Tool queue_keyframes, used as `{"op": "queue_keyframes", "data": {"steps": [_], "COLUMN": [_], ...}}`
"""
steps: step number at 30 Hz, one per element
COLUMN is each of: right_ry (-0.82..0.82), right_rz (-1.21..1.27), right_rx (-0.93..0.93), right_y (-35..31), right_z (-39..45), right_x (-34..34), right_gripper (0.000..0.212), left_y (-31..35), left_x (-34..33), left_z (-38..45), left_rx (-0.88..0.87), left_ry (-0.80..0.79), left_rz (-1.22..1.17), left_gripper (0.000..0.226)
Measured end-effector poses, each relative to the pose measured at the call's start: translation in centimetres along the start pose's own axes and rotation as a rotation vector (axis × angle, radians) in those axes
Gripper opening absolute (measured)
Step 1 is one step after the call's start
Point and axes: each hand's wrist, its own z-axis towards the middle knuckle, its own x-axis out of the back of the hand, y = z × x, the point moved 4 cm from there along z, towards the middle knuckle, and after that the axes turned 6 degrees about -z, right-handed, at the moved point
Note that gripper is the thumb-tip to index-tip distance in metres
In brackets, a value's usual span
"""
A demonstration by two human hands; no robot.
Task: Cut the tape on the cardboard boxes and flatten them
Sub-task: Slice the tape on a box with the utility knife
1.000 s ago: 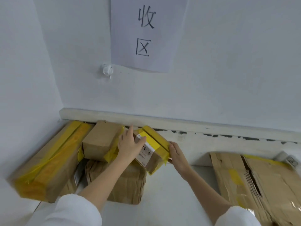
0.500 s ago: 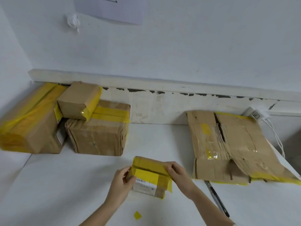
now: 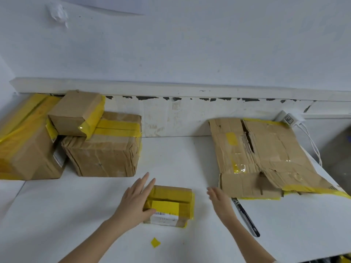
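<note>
A small taped box (image 3: 170, 205) is parked at lower centre of the white table (image 3: 57, 215), steadied by the left hand (image 3: 133, 203), fingers flat, gripping nothing. The right hand (image 3: 220, 201) is spread and empty, probably headed for the cutter (image 3: 246, 217) beside it. Sealed boxes (image 3: 102, 147) are stacked upper left against the white wall (image 3: 190, 54), flattened cardboard (image 3: 266, 158) at right.

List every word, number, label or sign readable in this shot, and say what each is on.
None can be quoted.
Shipping label on the small taped box: barcode and print, too blurred to read.
Label on the large left box: too small to read.
White charger by the wall: a dark mark, illegible.
Paper sheet on the wall: its visible part is blank.
</note>
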Motion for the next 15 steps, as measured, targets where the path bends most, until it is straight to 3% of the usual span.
{"op": "queue_keyframes", "data": {"steps": [2, 4, 6, 8, 11, 15], "right_ry": [0.225, 0.294, 0.244, 0.203, 0.165, -0.028], "right_rz": [-0.222, -0.424, -0.578, -0.644, -0.707, -0.725], "right_rx": [-0.079, -0.205, -0.344, -0.397, -0.388, -0.297], "right_y": [3.2, 6.0, 8.0, 8.8, 9.3, 9.4], "right_z": [-0.2, -0.7, -1.1, -1.2, -0.8, -0.2], "right_x": [3.0, 4.7, 5.4, 5.6, 5.9, 5.6], "right_gripper": [0.014, 0.02, 0.034, 0.036, 0.028, 0.017], "left_y": [0.8, 1.7, 2.4, 2.6, 2.4, 3.5], "left_x": [0.3, 0.0, -0.6, -1.1, -1.7, -1.7], "left_z": [1.0, 1.8, 2.4, 2.8, 3.1, 2.0], "left_rx": [-0.097, -0.161, -0.174, -0.135, -0.091, -0.126], "left_ry": [-0.088, -0.148, -0.151, -0.125, -0.09, 0.053], "left_rz": [0.084, 0.116, 0.151, 0.174, 0.199, 0.211], "left_gripper": [0.08, 0.074, 0.066, 0.059, 0.054, 0.049]}}
